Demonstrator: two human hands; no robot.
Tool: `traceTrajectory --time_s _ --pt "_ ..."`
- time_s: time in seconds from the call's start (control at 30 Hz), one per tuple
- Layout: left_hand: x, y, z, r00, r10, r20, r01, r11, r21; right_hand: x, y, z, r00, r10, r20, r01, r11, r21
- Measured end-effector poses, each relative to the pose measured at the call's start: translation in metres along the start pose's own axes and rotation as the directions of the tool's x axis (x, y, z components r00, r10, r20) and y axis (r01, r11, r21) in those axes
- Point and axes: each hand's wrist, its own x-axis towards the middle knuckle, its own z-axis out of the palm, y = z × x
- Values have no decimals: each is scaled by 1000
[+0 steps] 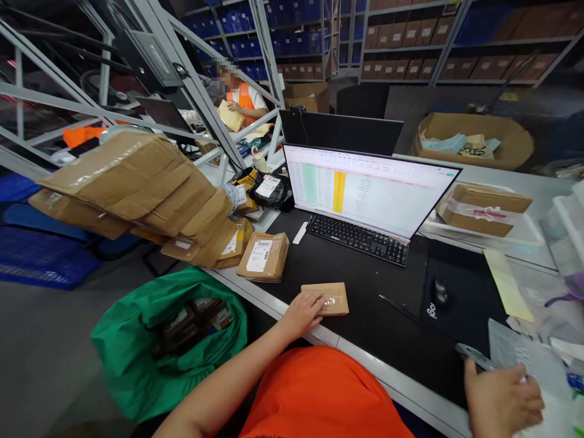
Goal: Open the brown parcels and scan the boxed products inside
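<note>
A small flat cardboard box [336,299] with clear tape lies on the black desk mat near the front edge. My left hand [302,313] grips its left end, fingers over the top and thumb at the near side. At the lower right, my right hand [504,395] is over the desk with thumb and fingers apart. Just beyond its thumb lies a grey handheld device [474,355], whose kind I cannot make out. A clear plastic bag [515,347] lies beside and partly under this hand. Left of the small box sits a larger labelled carton [264,258].
Stacked cardboard boxes [150,182] lean at the left above a green sack [123,340] holding parcels. A monitor [365,188], keyboard [358,239], pen [399,308] and mouse [440,293] stand on the desk. A white tray [529,240] holds a carton. Another person [244,100] handles a packet behind the frame.
</note>
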Motion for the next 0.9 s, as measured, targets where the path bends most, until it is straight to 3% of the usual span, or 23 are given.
traceTrajectory --time_s 0.03,0.1,0.23,0.33,0.47,0.57,0.73,0.9 --pt "6 8 3 999 -49 -11 49 999 18 3 -21 0 989 -126 -76 130 990 47" --pt "16 21 7 994 -107 -26 109 992 63 19 -59 13 950 -304 -69 311 939 146" --pt "30 30 5 989 -145 -7 145 983 113 69 -101 67 936 -351 38 339 924 173" --pt "34 28 -1 978 -206 14 204 973 107 91 -103 100 929 -366 47 359 926 118" --pt "36 20 -4 978 -206 36 203 977 65 97 -91 119 924 -380 -44 382 919 96" --pt "36 11 -6 989 -138 49 138 990 11 99 -85 126 913 -400 -85 406 909 89" --pt "48 -4 -18 995 76 72 -75 997 -12 103 -82 134 904 -403 -141 414 908 64" --pt "58 -7 -20 990 105 91 -103 994 -20 106 -79 143 893 -398 -210 419 906 62"
